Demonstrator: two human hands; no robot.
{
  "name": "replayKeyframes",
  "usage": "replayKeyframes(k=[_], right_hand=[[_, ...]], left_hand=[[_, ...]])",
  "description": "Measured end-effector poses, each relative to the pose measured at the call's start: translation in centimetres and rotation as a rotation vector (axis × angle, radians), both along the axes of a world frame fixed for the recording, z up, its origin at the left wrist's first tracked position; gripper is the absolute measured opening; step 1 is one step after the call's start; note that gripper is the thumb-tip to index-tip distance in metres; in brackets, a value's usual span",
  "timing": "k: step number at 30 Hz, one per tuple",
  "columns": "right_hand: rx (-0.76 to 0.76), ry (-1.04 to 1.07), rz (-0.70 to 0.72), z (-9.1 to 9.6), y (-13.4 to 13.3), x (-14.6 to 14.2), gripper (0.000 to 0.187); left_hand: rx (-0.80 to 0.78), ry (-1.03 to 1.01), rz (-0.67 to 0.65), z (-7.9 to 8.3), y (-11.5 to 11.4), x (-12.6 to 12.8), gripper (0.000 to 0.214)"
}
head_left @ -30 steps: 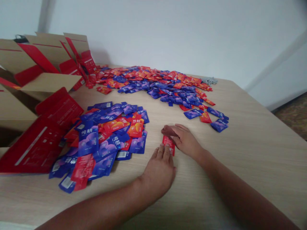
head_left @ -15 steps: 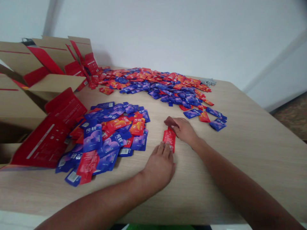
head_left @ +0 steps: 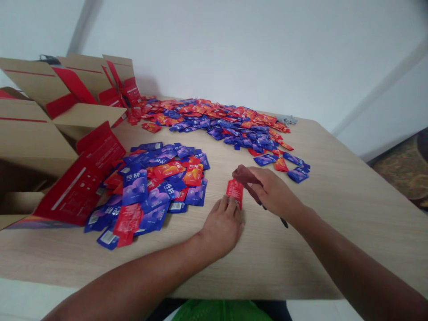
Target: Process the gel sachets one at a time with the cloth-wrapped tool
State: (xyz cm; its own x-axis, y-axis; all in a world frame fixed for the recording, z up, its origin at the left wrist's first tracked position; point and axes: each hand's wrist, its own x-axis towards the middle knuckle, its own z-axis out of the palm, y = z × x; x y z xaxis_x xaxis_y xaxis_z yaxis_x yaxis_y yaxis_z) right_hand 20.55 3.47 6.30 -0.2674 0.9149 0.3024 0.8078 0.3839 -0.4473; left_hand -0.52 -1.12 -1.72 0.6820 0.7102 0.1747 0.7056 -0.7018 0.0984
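- The left hand (head_left: 222, 226) lies palm down, fingers stretched and close together, fingertips resting on the lower part of the red packet (head_left: 235, 191).
- The red packet lies flat on the counter (head_left: 321, 214), between the hands.
- The right hand (head_left: 272, 189) is curled, thumb and fingers gripping a brown piece (head_left: 246, 176) just above the packet's upper end; what the piece is, I cannot tell.
- A dark rod (head_left: 284, 222) shows below the right hand; whether it is held is unclear.
- Left of the hands sits a pile (head_left: 167, 170) of blue and red packets, just beside open boxes (head_left: 78, 191).
- A long heap (head_left: 214, 113) of similar packets stretches along the wall (head_left: 227, 49), a grey bundle (head_left: 286, 120) at its right end.
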Motion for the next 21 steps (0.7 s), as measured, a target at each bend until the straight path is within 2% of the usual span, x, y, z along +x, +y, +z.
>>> replayKeyframes(k=[2,4,7,9,11,14,21], right_hand=[[0.014,-0.015,0.034,-1.4,-2.0,-0.6,0.052],[-0.013,-0.014,0.049,-4.0,-3.3,-1.3,0.056],[-0.011,-0.01,0.019,-8.2,-4.0,-2.0,0.059],[-0.008,-0.026,0.015,-9.8,-3.8,-2.2,0.06],[0.0,-0.038,0.021,-10.4,-3.3,-2.1,0.06],[0.019,-0.049,0.027,-10.1,-2.3,-1.8,0.059],[0.087,-0.06,0.029,-9.7,0.2,-1.4,0.06]], left_hand=[[0.014,0.002,0.003,0.0,-0.1,0.2,0.053],[0.006,0.01,-0.012,-0.1,-0.1,0.3,0.048],[-0.013,0.033,-0.03,0.0,-0.1,0.4,0.044],[-0.012,0.037,-0.022,0.1,0.0,0.4,0.046],[-0.007,0.04,-0.014,0.3,0.0,0.5,0.047],[0.014,0.059,-0.007,0.6,-0.1,0.5,0.048],[0.033,0.088,0.038,0.0,-0.3,0.6,0.056]])
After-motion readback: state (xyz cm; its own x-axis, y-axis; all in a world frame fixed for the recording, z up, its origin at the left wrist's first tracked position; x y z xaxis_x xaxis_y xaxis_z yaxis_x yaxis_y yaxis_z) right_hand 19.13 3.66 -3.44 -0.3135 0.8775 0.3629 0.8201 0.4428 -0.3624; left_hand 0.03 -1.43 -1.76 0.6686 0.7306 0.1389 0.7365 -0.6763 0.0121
